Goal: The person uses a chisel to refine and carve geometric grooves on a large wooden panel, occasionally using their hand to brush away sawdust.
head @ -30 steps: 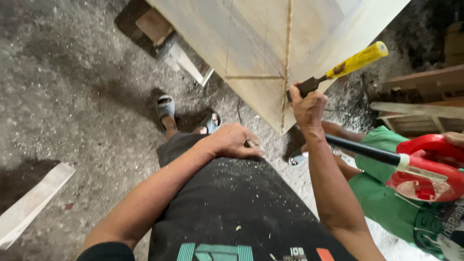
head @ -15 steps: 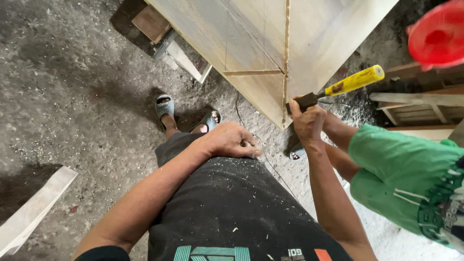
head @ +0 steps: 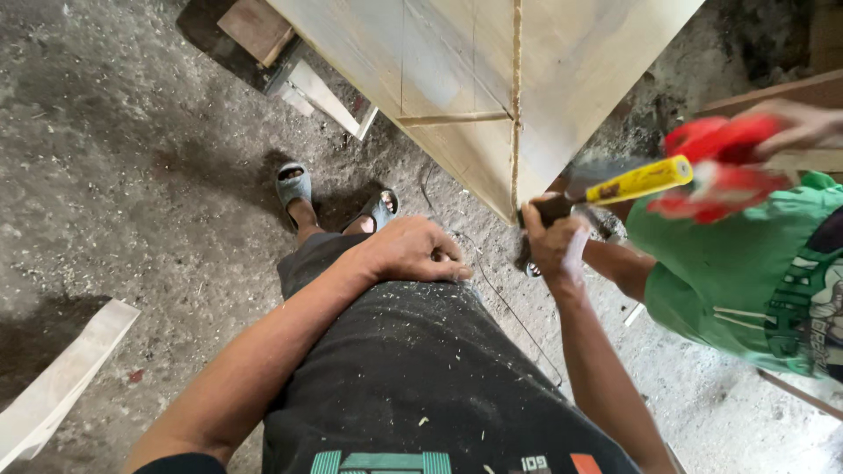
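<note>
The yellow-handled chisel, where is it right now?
In the head view, the yellow-handled chisel is right of centre, held in the right hand against the lower corner of the pale wooden panel, beside a co-worker's green shirt.

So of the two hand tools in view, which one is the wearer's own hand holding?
The yellow-handled tool, gripped by the right hand against the wooden panel. The blurred red tool is in a co-worker's hand.

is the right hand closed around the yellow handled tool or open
Closed: the right hand is wrapped around the dark end of the yellow-handled tool at the wooden panel's edge.
</note>
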